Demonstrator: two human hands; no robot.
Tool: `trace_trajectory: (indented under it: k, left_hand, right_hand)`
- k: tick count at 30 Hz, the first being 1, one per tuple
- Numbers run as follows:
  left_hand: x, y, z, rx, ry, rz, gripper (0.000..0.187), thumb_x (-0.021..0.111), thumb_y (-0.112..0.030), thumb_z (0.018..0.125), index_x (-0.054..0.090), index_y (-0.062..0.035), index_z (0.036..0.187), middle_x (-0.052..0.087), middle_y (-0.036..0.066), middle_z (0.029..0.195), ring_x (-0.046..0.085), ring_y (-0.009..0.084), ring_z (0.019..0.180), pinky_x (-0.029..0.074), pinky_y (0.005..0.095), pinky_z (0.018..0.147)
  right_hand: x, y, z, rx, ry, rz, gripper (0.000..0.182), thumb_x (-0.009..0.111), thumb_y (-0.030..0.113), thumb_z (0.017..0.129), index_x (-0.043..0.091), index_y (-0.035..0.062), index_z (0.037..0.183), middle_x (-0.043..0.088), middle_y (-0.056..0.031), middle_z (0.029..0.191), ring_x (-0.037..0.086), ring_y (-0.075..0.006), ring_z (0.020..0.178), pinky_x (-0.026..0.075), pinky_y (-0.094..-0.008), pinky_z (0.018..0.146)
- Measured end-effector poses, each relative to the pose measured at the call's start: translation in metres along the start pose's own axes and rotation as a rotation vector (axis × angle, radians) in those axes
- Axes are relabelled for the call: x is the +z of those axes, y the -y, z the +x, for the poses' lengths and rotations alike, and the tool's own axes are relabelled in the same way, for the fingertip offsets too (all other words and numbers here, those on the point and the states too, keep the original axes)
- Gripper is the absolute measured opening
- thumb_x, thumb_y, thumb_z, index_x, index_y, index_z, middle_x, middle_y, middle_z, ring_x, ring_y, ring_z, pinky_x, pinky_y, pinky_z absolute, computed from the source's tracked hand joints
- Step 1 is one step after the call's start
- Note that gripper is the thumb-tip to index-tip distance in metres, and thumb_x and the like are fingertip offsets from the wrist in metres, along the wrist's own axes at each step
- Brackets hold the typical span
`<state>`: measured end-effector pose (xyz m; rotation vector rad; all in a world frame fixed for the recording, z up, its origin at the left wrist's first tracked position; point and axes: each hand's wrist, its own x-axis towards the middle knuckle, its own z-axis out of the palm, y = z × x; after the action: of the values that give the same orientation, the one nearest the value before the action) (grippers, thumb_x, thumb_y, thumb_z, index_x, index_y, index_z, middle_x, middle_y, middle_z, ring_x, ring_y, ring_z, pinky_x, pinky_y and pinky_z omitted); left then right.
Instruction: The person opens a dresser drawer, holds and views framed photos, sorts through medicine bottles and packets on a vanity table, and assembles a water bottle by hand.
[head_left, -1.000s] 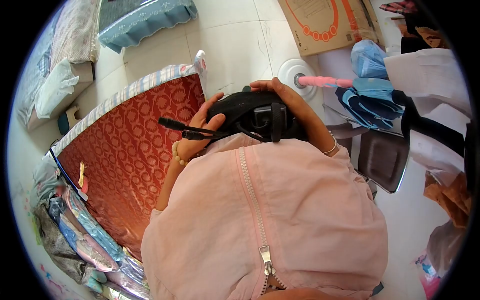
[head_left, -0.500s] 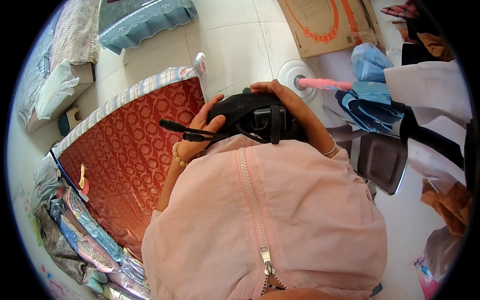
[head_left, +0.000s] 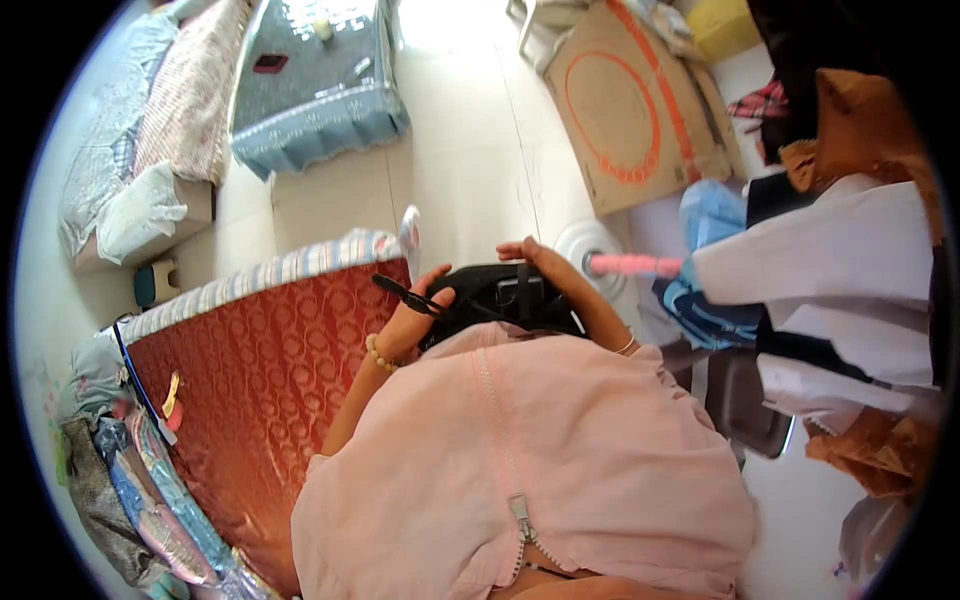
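At my waist, just beyond the pink zipped jacket [head_left: 420, 430], is a black waist bag [head_left: 470, 290]. A small dark box [head_left: 520, 293] is strapped onto it. My left hand [head_left: 412, 318] grips its left side, thumb on top and fingertips at the far edge. Black cable ends [head_left: 398, 292] stick out past this thumb. My right hand [head_left: 543, 262] holds the bag's far right corner, its fingers stretched along the edge and its palm partly hidden. A beaded bracelet [head_left: 379, 353] circles the left wrist.
A red patterned bed cover [head_left: 250, 400] lies to the left, with packaged clothes [head_left: 165, 500] beside it. Ahead stand a cloth-draped table [head_left: 320, 135] and a cardboard box [head_left: 610, 120]. At right are a white round base with a pink pole [head_left: 635, 264] and hanging garments [head_left: 820, 250].
The view has tilted up, so more of the table and floor ahead shows. Bag and hands sit lower in view. The cable ends now point up-left, and the right fingers lift slightly.
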<state>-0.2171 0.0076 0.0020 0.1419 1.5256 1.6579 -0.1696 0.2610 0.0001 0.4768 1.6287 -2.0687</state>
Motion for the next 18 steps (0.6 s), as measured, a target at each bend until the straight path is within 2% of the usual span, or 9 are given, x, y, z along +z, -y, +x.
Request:
trace_trajectory:
  k: [1,3,5,7,9,13,18]
  left_hand:
    - [-0.001,0.008,0.013,-0.052,-0.004,-0.075,0.051,0.056,-0.025,0.087,0.041,0.0002,0.128,0.051,0.012,0.116,0.048,0.0178,0.103,0.039,0.0267,0.089]
    - [-0.008,0.040,0.047,-0.006,-0.021,-0.120,0.055,0.057,-0.033,0.086,0.044,0.0022,0.125,0.053,0.012,0.115,0.049,0.0178,0.105,0.039,0.0271,0.090]
    - [-0.002,0.020,0.066,-0.009,-0.030,0.055,0.054,0.057,-0.036,0.086,0.047,0.0016,0.122,0.055,0.010,0.111,0.050,0.0165,0.103,0.039,0.0258,0.089]
    - [0.000,0.024,0.091,-0.043,-0.030,0.137,0.050,0.056,-0.038,0.086,0.051,0.0006,0.117,0.058,0.006,0.104,0.052,0.0136,0.096,0.041,0.0247,0.085]
    - [-0.003,0.048,0.124,-0.119,0.075,-0.019,0.042,0.055,-0.037,0.087,0.058,-0.0016,0.109,0.060,0.002,0.094,0.055,0.0105,0.085,0.043,0.0211,0.074]
    - [0.000,0.053,0.168,-0.084,0.050,0.172,0.038,0.054,-0.033,0.088,0.059,-0.0008,0.107,0.062,0.004,0.096,0.057,0.0113,0.085,0.045,0.0222,0.074]
    - [-0.024,0.032,0.244,-0.105,0.109,0.201,0.038,0.054,-0.033,0.088,0.058,-0.0006,0.108,0.062,0.005,0.097,0.057,0.0117,0.085,0.045,0.0226,0.074]
  right_hand:
    - [-0.010,-0.002,0.010,-0.005,0.006,-0.027,0.060,0.035,0.051,0.092,0.051,-0.0005,0.118,0.054,-0.0100,0.111,0.052,-0.0159,0.101,0.041,-0.0282,0.089]
    - [-0.030,-0.011,0.031,0.037,-0.006,0.023,0.057,0.039,0.051,0.091,0.053,0.0008,0.115,0.058,-0.0078,0.104,0.056,-0.0146,0.092,0.046,-0.0278,0.081]
    - [-0.050,-0.028,0.050,0.008,0.031,0.055,0.058,0.040,0.052,0.090,0.055,0.0012,0.113,0.060,-0.0082,0.101,0.057,-0.0147,0.088,0.047,-0.0272,0.078]
    - [-0.073,-0.044,0.059,0.179,0.032,0.207,0.059,0.041,0.054,0.089,0.057,0.0015,0.110,0.061,-0.0089,0.100,0.058,-0.0151,0.085,0.047,-0.0265,0.076]
    - [-0.104,-0.070,0.075,0.228,0.058,0.306,0.055,0.042,0.051,0.089,0.058,0.0020,0.108,0.063,-0.0101,0.098,0.060,-0.0168,0.082,0.048,-0.0269,0.073]
    - [-0.134,-0.080,0.098,0.283,0.041,0.388,0.054,0.042,0.050,0.089,0.058,0.0022,0.108,0.063,-0.0100,0.097,0.060,-0.0167,0.081,0.048,-0.0270,0.073]
    - [-0.149,-0.057,0.143,0.261,-0.052,0.360,0.052,0.042,0.049,0.089,0.058,0.0023,0.107,0.063,-0.0099,0.096,0.060,-0.0167,0.080,0.047,-0.0272,0.072]
